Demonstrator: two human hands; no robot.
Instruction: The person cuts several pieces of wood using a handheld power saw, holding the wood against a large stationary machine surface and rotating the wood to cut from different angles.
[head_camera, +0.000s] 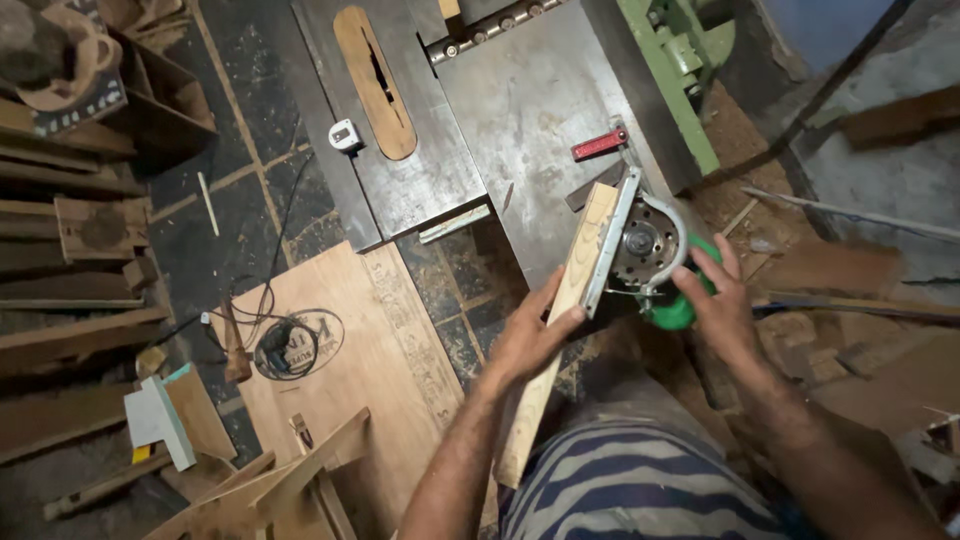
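Left hand (528, 335) grips wood strip (562, 330) by surface (520, 120) edge. Right hand (722, 305) holds green circular saw (645, 250) against strip. Best: hold strip tight, keep fingers away from blade.

Grey steel table saw top (520, 110) with an oval wooden insert (375, 80), small white tape measure (345, 135) and red clamp handle (600, 144) sitting on it. Plywood sheet (370, 370) on the floor.

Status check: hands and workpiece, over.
Left hand grips pale wooden strip. Right hand holds green circular saw against it. Grey metal saw table just beyond.
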